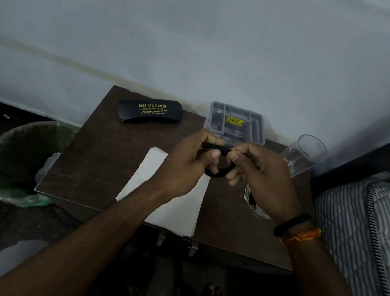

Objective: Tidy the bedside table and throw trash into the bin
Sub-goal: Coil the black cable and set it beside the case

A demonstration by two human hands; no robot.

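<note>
Above the bedside bench (102, 160), I hold a pair of black spectacles (217, 161) between both hands, left hand (186, 169) pinching one arm of the frame, right hand (258, 174) curled round the other side. Both forearms reach forward, wrists level, fingers bent inward. Folding it cleanly likely means closing each arm gently, then carrying it to the black case (149, 111) near the wall. The lined bin (15, 160) stands left of the bench.
</note>
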